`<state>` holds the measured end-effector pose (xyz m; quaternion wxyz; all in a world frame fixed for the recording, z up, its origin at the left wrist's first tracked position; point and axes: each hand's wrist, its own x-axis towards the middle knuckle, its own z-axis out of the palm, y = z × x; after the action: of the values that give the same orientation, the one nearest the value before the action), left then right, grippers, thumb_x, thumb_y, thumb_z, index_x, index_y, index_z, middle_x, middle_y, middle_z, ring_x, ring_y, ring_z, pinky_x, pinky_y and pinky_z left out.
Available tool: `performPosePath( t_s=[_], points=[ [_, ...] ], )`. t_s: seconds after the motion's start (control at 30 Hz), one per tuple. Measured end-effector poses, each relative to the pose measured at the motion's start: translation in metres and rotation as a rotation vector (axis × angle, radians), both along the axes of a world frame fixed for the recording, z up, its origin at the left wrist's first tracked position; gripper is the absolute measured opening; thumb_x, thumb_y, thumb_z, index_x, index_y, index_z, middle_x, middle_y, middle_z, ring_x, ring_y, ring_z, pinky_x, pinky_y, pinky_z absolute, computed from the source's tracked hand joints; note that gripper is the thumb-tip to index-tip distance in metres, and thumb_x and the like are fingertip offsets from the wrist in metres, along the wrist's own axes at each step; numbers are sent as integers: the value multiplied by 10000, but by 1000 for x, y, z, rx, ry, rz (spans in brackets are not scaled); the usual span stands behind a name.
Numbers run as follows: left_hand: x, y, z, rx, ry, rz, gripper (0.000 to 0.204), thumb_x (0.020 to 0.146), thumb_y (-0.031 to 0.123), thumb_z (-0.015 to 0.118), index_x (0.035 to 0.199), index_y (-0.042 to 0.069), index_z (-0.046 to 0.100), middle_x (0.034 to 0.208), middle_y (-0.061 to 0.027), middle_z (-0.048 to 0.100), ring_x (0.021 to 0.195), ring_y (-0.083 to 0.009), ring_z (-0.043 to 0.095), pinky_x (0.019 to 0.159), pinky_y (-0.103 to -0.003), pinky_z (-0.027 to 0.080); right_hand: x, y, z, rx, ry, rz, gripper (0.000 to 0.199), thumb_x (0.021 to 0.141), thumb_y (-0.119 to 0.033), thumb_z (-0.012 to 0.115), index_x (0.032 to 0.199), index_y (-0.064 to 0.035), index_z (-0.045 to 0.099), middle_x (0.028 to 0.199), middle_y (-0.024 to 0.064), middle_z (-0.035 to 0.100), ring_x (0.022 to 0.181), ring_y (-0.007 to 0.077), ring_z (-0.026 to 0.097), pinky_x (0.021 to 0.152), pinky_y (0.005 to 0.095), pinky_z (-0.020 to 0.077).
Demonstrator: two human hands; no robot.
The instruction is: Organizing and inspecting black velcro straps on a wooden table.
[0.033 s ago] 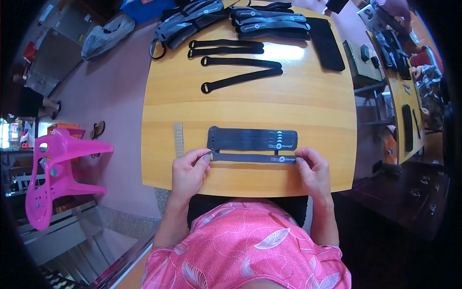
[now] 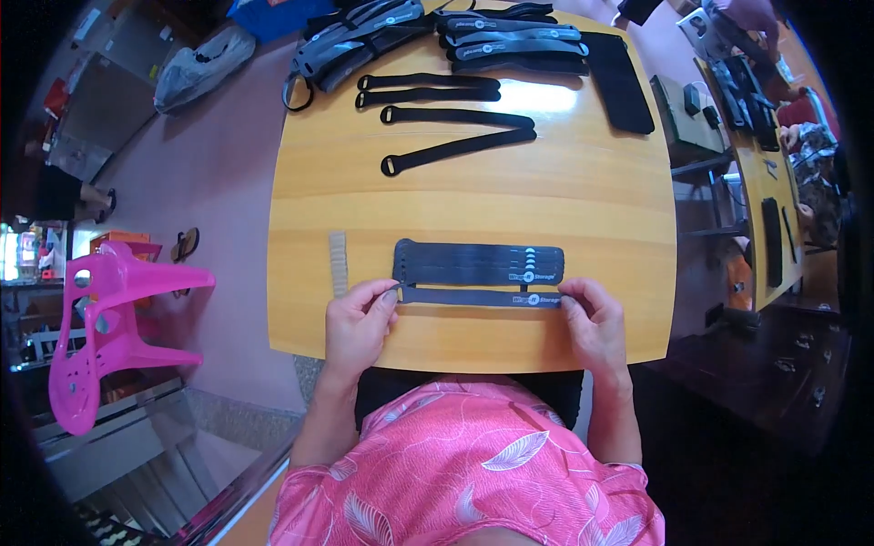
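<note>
Between my hands a dark grey hook-and-loop strap (image 2: 473,298) with pale printing is stretched level, close to the table's near edge. My left hand (image 2: 358,326) pinches its left end between thumb and fingers. At the other end, the thumb and fingers of my right hand (image 2: 594,326) grip the strap's tip. Just beyond it lies a neat row of overlapping dark straps (image 2: 473,262), their printed ends at the right. A beige ribbed strip (image 2: 338,264) rests left of that row.
Several loose black straps (image 2: 455,118) lie farther up the wooden table (image 2: 473,200). Bundled straps (image 2: 364,36) and a black flat piece (image 2: 621,84) sit along its far side. A pink plastic stool (image 2: 118,282) stands on the left; another table (image 2: 774,246) with people is at right.
</note>
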<state>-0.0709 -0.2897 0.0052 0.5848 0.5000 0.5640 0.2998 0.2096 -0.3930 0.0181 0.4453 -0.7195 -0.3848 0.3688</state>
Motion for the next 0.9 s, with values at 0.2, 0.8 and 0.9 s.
performPosePath(
  t_s=[0.2, 0.8, 0.9],
  points=[
    [5, 5, -16, 151, 49, 79, 107, 893, 50, 652, 969, -21, 679, 738, -8, 638, 598, -46, 554, 493, -191, 426, 3, 11, -7, -22, -123, 10, 139, 873, -17, 640, 1003, 29, 657, 815, 93, 659, 716, 137, 608, 659, 273, 496],
    [16, 5, -22, 274, 202, 160, 68, 834, 7, 699, 879, -29, 665, 731, -7, 648, 633, -31, 553, 576, -201, 469, 6, 25, -6, -107, -197, -32, 121, 834, -55, 679, 910, 37, 700, 758, 132, 683, 651, 144, 635, 618, 276, 500],
    [18, 4, -23, 276, 206, 168, 65, 835, 9, 700, 877, -27, 664, 729, -7, 646, 634, -32, 555, 580, -202, 472, 6, 25, -6, -126, -179, -40, 124, 833, -62, 680, 906, 35, 703, 761, 133, 688, 652, 143, 637, 621, 277, 504]
  ],
)
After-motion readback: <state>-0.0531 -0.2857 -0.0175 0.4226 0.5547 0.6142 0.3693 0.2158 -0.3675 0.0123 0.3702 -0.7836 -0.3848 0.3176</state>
